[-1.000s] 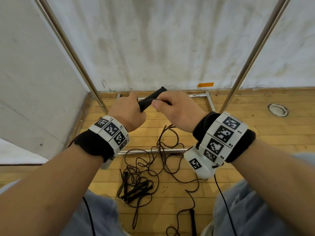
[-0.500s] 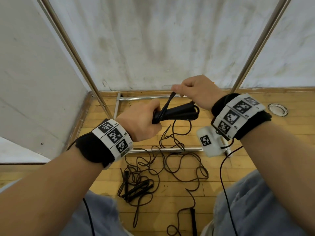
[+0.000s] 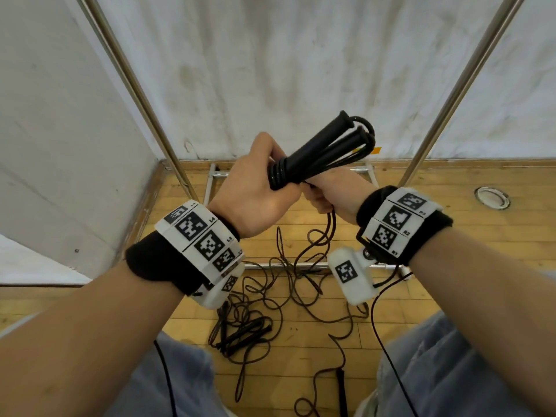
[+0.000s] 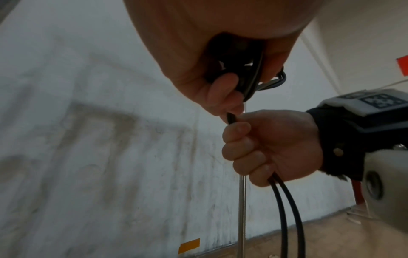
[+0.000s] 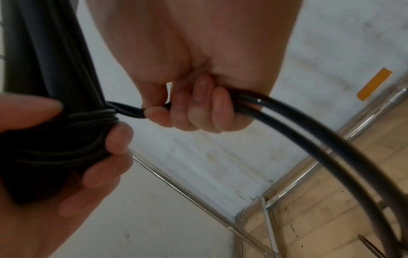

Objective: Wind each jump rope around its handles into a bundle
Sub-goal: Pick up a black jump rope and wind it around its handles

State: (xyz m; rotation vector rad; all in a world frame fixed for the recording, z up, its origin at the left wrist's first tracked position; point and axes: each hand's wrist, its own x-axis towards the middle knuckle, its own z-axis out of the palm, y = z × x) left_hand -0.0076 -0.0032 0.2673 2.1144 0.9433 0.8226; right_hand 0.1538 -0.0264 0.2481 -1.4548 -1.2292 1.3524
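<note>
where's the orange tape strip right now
In the head view the small orange tape strip sits low on the white back wall, just above the wooden floor, peeking out right of the black jump rope handles.

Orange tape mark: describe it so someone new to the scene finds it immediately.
Follow the white back wall down to where it meets the wooden floor. The orange tape mark sits low on that wall, just right of the black jump rope handles. It is the only orange thing there.
</note>
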